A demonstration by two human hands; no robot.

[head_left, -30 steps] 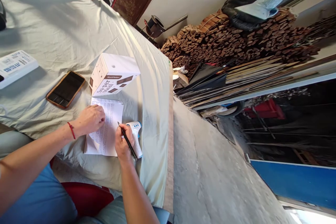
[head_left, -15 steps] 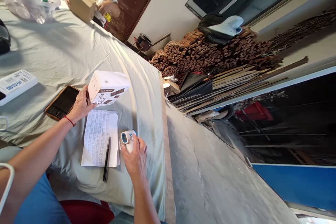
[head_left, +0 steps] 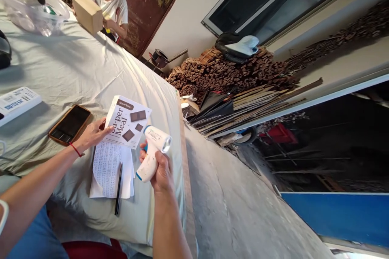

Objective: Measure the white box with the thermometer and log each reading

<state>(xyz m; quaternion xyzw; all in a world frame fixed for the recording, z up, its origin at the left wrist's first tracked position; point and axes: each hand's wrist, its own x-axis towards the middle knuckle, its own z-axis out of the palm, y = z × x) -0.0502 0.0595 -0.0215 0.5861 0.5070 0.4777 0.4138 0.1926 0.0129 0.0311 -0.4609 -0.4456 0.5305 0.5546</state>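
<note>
My left hand (head_left: 95, 132), with a red string at the wrist, grips the left side of a white box (head_left: 129, 123) printed "Su-per Meal". The box is tilted so its printed front faces me, over the top of the written sheets (head_left: 109, 170). In my right hand (head_left: 161, 170) is a white and blue infrared thermometer (head_left: 153, 149), held by its handle just right of the box. Its round lens end points to the right. A black pen (head_left: 118, 190) lies on the papers, and a phone (head_left: 70, 124) in a brown case rests left of my left hand.
A pale cloth covers the table (head_left: 75, 77); its right edge drops to a concrete floor (head_left: 231, 194). A white box (head_left: 18, 103) lies at left, with a clear tub of bottles (head_left: 33, 10) behind. Across the table a person holds a wooden block (head_left: 88, 12). Stacked firewood (head_left: 219, 73) lines the wall.
My right hand has lifted the thermometer off the table and turned it. My left hand has tipped the white box so its front faces up. The person's wooden block has shifted slightly left.
</note>
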